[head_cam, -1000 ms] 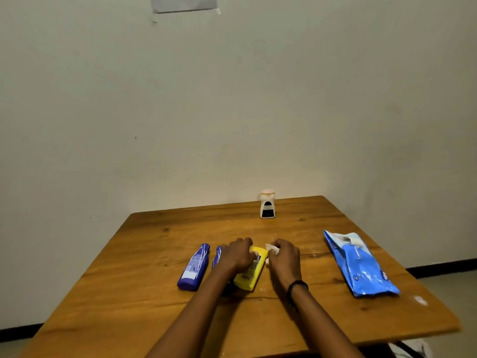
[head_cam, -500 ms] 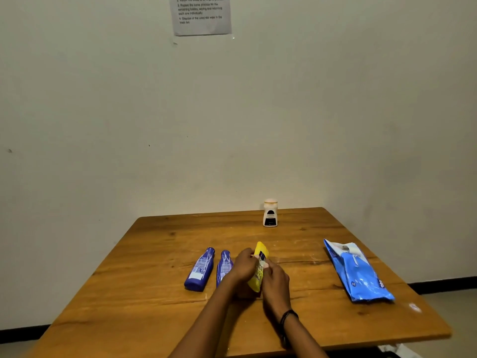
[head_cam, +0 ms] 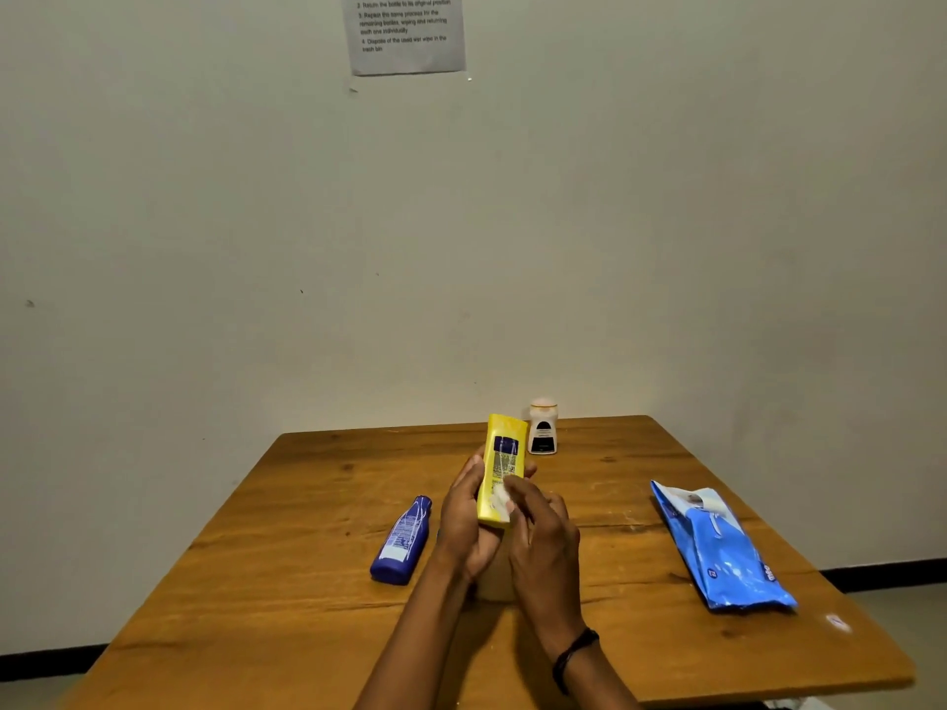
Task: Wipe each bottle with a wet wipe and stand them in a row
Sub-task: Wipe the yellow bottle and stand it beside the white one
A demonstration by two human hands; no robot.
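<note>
My left hand (head_cam: 464,525) holds a yellow bottle (head_cam: 503,459) upright above the table's middle, gripping its lower part. My right hand (head_cam: 543,540) presses a small white wet wipe (head_cam: 501,498) against the bottle's lower front. A dark blue bottle (head_cam: 402,540) lies on its side to the left of my hands. A second blue bottle seen earlier is hidden behind my left hand. A small white bottle with a black label (head_cam: 542,427) stands upright at the table's far edge.
The wooden table (head_cam: 287,571) stands against a pale wall. A blue pack of wet wipes (head_cam: 722,550) lies flat on the right side. A printed paper sheet (head_cam: 407,33) is taped high on the wall. A small white scrap (head_cam: 838,621) lies near the right front corner.
The yellow bottle was lifted off the table and raised upright in my left hand. My right hand brought the wipe onto its front. The camera tilted upward.
</note>
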